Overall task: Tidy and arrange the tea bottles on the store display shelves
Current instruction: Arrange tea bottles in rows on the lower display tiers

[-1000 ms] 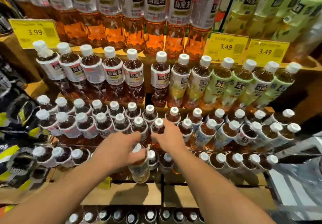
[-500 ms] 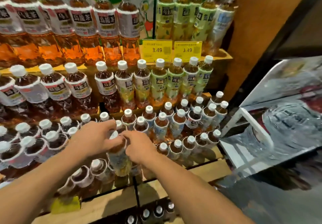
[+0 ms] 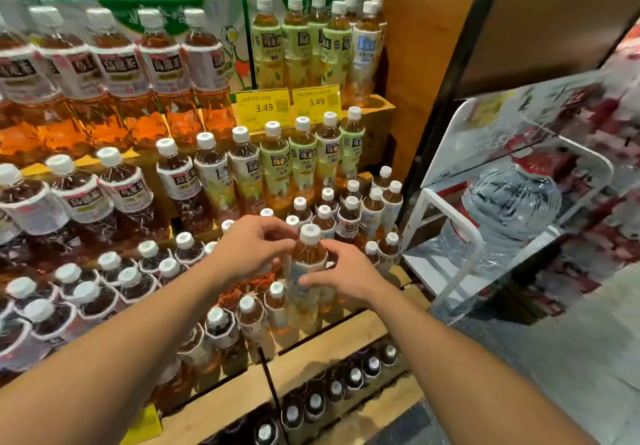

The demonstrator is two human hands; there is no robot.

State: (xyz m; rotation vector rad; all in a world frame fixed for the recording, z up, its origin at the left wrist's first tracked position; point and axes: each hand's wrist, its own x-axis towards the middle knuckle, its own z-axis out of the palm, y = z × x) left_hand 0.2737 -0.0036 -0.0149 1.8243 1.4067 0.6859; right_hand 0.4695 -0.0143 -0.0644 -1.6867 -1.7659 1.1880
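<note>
Tea bottle (image 3: 307, 258), white cap, upright between my two grips, over front rows of lower shelf (image 3: 349, 335). Right grip (image 3: 346, 275) grasping label; left grip (image 3: 250, 247) pinching neck. Beyond grips: green-label bottles (image 3: 302, 160). Right of grips: white rack (image 3: 465, 233), water jug (image 3: 512, 202).

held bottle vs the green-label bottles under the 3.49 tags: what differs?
The held bottle has a pale whitish label; the green-label bottles have green ones. The held bottle is gripped between left hand and right hand; the green-label bottles stand untouched in a row. Both: white caps, amber tea.
</note>
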